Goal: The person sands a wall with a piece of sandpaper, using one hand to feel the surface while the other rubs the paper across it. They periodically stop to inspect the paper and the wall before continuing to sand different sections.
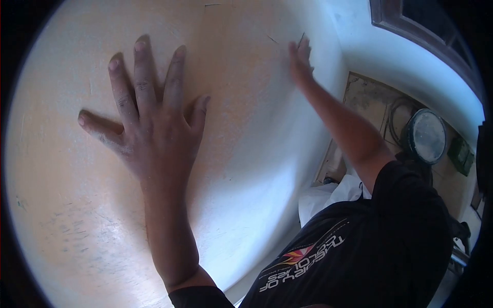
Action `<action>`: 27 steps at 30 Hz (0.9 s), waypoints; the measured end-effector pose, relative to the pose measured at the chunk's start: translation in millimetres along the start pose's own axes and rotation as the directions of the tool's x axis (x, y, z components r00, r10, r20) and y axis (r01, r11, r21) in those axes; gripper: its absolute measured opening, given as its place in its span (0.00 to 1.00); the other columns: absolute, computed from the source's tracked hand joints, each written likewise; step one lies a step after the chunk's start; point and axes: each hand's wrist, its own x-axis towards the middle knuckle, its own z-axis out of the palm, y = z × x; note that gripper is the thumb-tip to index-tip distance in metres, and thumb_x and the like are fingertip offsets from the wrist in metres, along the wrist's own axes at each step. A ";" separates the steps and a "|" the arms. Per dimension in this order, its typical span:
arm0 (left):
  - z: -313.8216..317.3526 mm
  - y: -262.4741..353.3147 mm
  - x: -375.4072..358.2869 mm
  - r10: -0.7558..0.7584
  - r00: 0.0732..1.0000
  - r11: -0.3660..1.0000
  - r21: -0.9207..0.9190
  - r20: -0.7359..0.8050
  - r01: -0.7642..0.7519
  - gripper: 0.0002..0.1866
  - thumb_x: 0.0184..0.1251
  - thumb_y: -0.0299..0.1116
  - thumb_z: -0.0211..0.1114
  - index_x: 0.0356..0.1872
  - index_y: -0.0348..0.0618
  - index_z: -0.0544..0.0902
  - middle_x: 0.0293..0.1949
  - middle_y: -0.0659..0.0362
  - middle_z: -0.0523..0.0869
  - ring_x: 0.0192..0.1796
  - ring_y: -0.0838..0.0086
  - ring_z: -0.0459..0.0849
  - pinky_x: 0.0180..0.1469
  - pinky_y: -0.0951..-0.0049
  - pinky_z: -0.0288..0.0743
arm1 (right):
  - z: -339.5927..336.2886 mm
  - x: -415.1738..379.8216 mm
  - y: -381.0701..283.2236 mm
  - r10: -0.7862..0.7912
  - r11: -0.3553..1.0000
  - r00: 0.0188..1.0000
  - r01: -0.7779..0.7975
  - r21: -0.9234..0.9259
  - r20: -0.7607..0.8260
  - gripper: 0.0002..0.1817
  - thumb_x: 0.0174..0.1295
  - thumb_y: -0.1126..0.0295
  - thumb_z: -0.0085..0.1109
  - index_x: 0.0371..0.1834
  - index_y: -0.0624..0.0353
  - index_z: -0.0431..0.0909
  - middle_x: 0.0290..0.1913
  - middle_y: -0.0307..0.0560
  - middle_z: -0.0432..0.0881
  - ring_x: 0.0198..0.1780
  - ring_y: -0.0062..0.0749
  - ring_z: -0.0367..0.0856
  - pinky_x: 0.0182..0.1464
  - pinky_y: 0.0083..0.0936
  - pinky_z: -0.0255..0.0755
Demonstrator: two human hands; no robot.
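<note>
My left hand [159, 123] lies flat against a pale, peach-tinted wall [241, 113], fingers spread wide, with whitish dust on the skin. Nothing is held in it. Farther right and higher up, my right hand [301, 60] is raised at the same wall, seen from the side. Its thumb and fingers show partly; a thin dark line runs beside the fingertips, and whether something is held there is too small to tell. Scuffs and dark scratches mark the wall below my left hand.
A round bucket [427, 136] with a whitish top stands on the tiled floor [367, 97] at the right, near a coiled hose and a green container [460, 155]. White sheeting [328, 197] lies beside my body. A dark window frame [426, 25] is at the upper right.
</note>
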 end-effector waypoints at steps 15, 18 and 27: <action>-0.2 3.6 6.2 0.029 0.999 0.999 -0.013 -0.016 -0.029 0.36 0.57 0.67 0.57 0.68 0.81 0.61 0.74 0.67 0.56 0.75 0.62 0.55 0.63 0.21 0.39 | -6.9 -19.7 -38.9 0.122 0.990 0.991 -0.118 -0.080 0.046 0.49 0.65 0.35 0.37 0.75 0.58 0.28 0.78 0.53 0.32 0.78 0.48 0.29 0.67 0.71 0.27; 0.4 4.2 4.1 0.025 0.999 0.999 -0.034 -0.024 -0.025 0.36 0.57 0.67 0.57 0.68 0.81 0.62 0.74 0.67 0.56 0.75 0.62 0.54 0.63 0.21 0.39 | 7.9 -158.7 -38.7 -0.168 0.889 0.896 0.318 -0.329 0.411 0.58 0.60 0.31 0.42 0.74 0.66 0.25 0.76 0.62 0.24 0.77 0.57 0.24 0.62 0.78 0.26; 0.7 4.4 2.0 0.033 0.999 0.996 -0.078 -0.019 -0.035 0.35 0.57 0.66 0.58 0.68 0.79 0.62 0.74 0.67 0.55 0.75 0.62 0.53 0.63 0.22 0.35 | -8.8 -16.7 -39.6 0.074 0.992 0.997 -0.071 -0.102 0.019 0.52 0.64 0.34 0.38 0.75 0.61 0.28 0.78 0.55 0.30 0.78 0.47 0.30 0.66 0.74 0.27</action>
